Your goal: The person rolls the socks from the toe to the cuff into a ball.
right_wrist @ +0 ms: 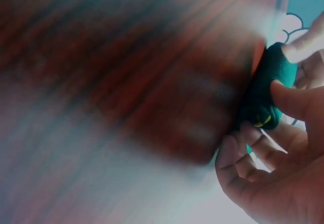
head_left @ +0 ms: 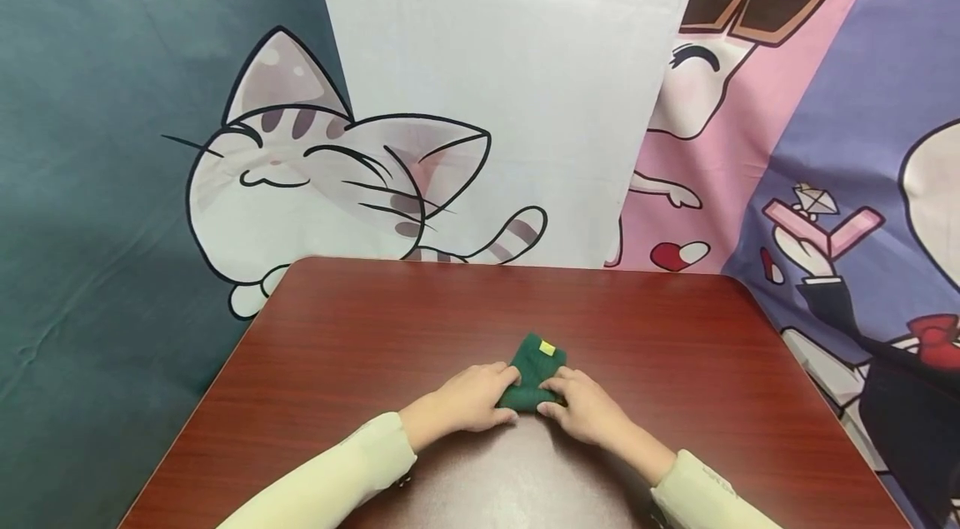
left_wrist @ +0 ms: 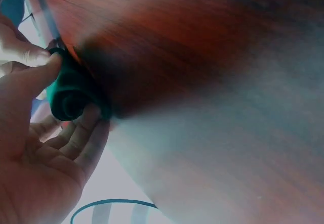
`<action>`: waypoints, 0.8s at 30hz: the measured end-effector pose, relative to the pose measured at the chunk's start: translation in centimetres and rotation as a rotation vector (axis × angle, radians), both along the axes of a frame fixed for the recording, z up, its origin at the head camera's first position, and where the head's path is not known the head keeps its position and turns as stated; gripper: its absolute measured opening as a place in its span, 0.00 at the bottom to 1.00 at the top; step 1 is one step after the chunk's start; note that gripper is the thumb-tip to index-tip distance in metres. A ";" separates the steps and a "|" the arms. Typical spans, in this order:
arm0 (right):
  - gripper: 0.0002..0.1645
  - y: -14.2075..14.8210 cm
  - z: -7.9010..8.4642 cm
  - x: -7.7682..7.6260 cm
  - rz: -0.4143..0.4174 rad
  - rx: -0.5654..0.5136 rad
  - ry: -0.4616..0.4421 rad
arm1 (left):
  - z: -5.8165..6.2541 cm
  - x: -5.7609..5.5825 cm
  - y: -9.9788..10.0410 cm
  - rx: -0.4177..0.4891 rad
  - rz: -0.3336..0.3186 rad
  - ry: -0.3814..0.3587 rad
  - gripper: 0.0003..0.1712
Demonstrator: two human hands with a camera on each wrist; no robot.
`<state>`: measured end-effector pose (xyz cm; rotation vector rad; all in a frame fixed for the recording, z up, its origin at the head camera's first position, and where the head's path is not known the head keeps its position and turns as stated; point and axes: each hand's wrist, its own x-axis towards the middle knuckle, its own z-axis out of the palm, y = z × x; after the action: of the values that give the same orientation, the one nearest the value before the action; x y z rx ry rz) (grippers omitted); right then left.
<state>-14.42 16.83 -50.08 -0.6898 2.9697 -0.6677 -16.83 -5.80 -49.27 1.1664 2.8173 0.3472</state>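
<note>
Head view: I see the cloth (head_left: 537,368) between left hand (head_left: 474,397) and right hand (head_left: 588,408), on the bench (head_left: 375,321).
Hands: each pinches one end of the roll (head_left: 527,400).
Roll: uneven grip could, I judge, skew it.
Tag end (head_left: 538,354): free beyond both hands; might slide if pulled.

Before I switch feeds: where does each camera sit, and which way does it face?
Head: on the person's head, facing forward and down at the table, green cloth and printed backdrop; left hand, right hand and sleeves show.
Left wrist: on that wrist, facing one end of the cloth; left hand close, right hand partly beyond.
Right wrist: on that wrist, facing the other end; right hand close, left partly beyond.
Both wrist views share the cloth and table.
</note>
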 end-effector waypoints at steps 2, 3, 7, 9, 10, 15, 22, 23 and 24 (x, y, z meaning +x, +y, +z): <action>0.15 -0.1 0.0 -0.1 -0.014 -0.007 -0.029 | -0.2 -0.2 -0.1 0.017 0.003 -0.017 0.23; 0.15 -0.1 -0.1 -0.2 -0.023 -0.015 -0.045 | -0.3 -0.3 -0.2 0.024 0.005 -0.025 0.22; 0.16 -0.1 0.1 -0.3 -0.049 -0.040 -0.114 | -0.2 -0.6 -0.2 0.033 0.010 -0.034 0.15; 0.18 -0.1 0.2 -0.2 -0.054 -0.038 -0.132 | 0.0 -0.6 -0.1 0.034 0.017 -0.051 0.13; 0.18 -0.1 0.3 -0.2 -0.052 -0.035 -0.131 | 0.1 -0.7 -0.1 0.037 0.020 -0.057 0.13; 0.23 -0.1 0.5 0.0 -0.021 -0.023 -0.055 | 0.5 -1.0 0.0 0.049 0.050 -0.108 0.16; 0.15 -0.3 0.8 -0.3 -0.045 -0.024 -0.030 | 0.5 -1.4 0.0 0.129 0.169 -0.249 0.19; 0.15 -0.3 0.8 -0.3 -0.046 -0.023 -0.038 | 0.5 -1.4 -0.1 0.144 0.178 -0.256 0.19; 0.15 -0.3 0.7 -0.4 -0.046 -0.024 -0.046 | 0.4 -1.3 -0.2 0.158 0.180 -0.255 0.20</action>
<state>-14.81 16.51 -49.34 -0.6015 2.9485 -0.7128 -18.15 -6.02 -48.86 0.8233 2.7116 0.6888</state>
